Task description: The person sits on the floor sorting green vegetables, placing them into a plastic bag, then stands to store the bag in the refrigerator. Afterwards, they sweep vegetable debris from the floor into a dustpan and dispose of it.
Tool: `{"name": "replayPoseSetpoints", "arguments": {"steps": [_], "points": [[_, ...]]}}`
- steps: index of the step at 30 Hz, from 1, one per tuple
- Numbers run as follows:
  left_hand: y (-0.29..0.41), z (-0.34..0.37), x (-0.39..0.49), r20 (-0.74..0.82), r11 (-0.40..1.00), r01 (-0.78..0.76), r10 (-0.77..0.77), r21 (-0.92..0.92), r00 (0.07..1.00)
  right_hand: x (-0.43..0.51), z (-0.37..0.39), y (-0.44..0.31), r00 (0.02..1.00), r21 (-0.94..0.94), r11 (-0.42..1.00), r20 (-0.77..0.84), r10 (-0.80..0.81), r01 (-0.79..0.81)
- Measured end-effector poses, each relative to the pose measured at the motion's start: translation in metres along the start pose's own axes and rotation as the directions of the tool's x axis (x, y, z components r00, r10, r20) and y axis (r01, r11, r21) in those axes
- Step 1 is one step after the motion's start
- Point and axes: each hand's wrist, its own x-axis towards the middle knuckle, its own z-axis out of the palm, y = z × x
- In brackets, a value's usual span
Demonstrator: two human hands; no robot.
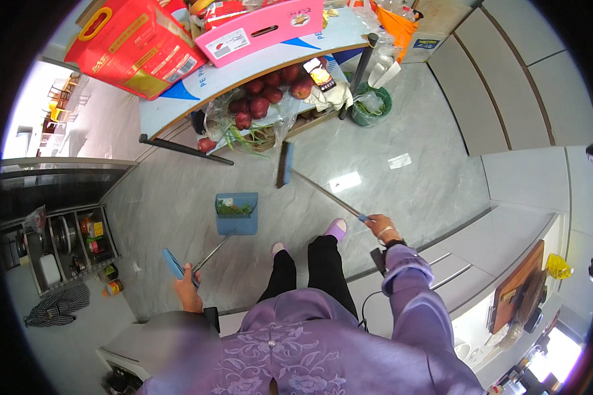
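My right hand [381, 228] is closed around the metal handle of a broom [286, 165]. Its blue head with dark bristles is at the floor near the front of the shelf rack. In my left hand [188, 291] is the upper end of a long-handled dustpan [237, 227]. The blue pan is before my feet, with green leafy scraps [234, 208] and a pale bit inside it. Beside that hand a blue handle end [173, 264] sticks up. Both my feet are on the grey marbled floor [321, 197].
A shelf rack [247, 84] ahead bears a pink carton [262, 32], a red bag [138, 49] and dark red onions [259, 106]. Right of it stands a green basket [373, 108]. Cabinets [526, 177] line the right; an open drawer [79, 242] juts out left. A white scrap [137, 267] lies on the floor.
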Motion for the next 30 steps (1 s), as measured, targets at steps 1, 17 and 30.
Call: {"name": "replayPoseSetpoints", "arguments": {"steps": [1,17,30], "points": [[0.001,0.008,-0.003,-0.004,0.999,0.017,-0.017,0.042,1.000,-0.002,-0.012,0.016,0.999,0.016,0.999,-0.039,-0.038,0.039],[0.007,0.091,-0.042,0.201,0.991,0.008,-0.035,0.134,0.979,-0.039,-0.040,0.134,0.937,0.597,0.730,0.122,0.326,-0.332],[0.004,0.113,-0.047,0.245,0.984,-0.070,0.027,0.167,0.969,-0.207,-0.004,0.138,0.978,0.263,0.959,-0.153,0.145,-0.101]]}}
